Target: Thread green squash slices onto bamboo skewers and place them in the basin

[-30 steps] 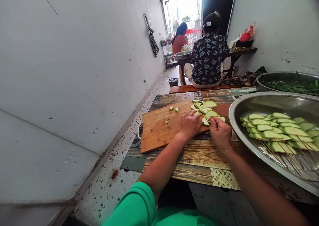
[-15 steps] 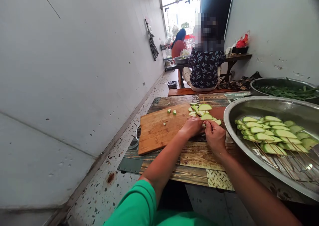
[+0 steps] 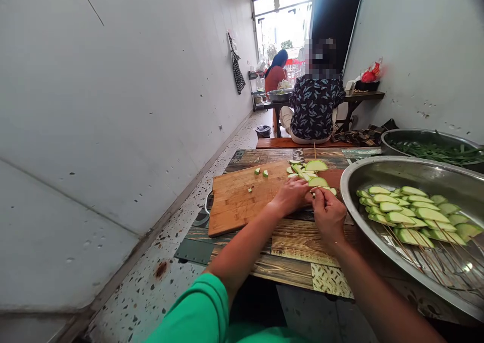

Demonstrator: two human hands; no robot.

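My right hand (image 3: pixel 328 213) is closed in a pinch on the near end of a thin wooden skewer, beside the cutting board. The far tip of the skewer (image 3: pixel 315 150) sticks up beyond the pale green zucchini slices (image 3: pixel 316 166). Against my right fingertips, my left hand (image 3: pixel 292 198) bends its fingers around a zucchini slice (image 3: pixel 318 182), though its fingertips are partly hidden. More slices lie in a loose heap just past both hands. To the left is the wooden cutting board (image 3: pixel 242 207), with a few small zucchini bits (image 3: pixel 265 173) on it.
A large steel basin (image 3: pixel 351 202) at right holds skewered zucchini slices, sticks pointing toward me. Behind it stands another basin (image 3: pixel 389 140) with green strips. Two people sit ahead, one on a bench (image 3: pixel 280 143). A wall (image 3: pixel 113 106) runs along the left.
The skewer tip stands out farther beyond the slices than before. My right hand has shifted slightly right and toward me, and the view has tilted a little.
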